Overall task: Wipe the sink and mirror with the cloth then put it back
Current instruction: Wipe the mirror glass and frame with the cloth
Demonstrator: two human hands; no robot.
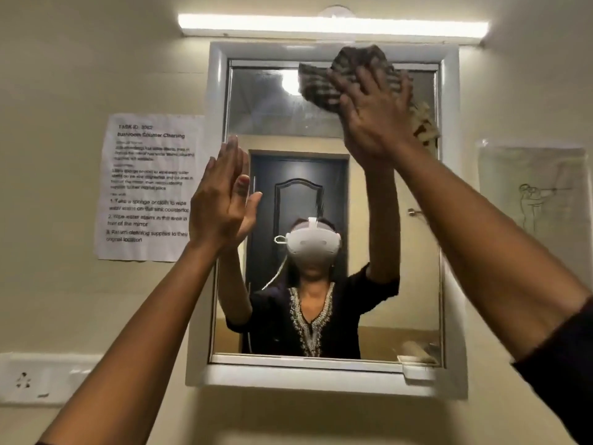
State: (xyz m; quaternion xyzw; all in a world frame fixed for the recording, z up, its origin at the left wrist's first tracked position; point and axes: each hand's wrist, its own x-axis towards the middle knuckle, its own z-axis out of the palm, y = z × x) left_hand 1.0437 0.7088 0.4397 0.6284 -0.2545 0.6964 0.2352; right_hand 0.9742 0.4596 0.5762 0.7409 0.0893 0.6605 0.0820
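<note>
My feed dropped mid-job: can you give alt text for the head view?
The right hand presses a striped cloth against the top of a white-framed wall mirror, while the left hand rests flat, open, at its left edge. A printed notice hangs left of the mirror.

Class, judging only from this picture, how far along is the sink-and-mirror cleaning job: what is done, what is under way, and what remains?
Done: cannot be judged; the sink is out of view. In hand: the right hand presses the cloth against the top of the mirror, where streaks show; the left hand rests flat, open, at the mirror's left edge. Left: the lower glass, then putting the cloth back.
</note>
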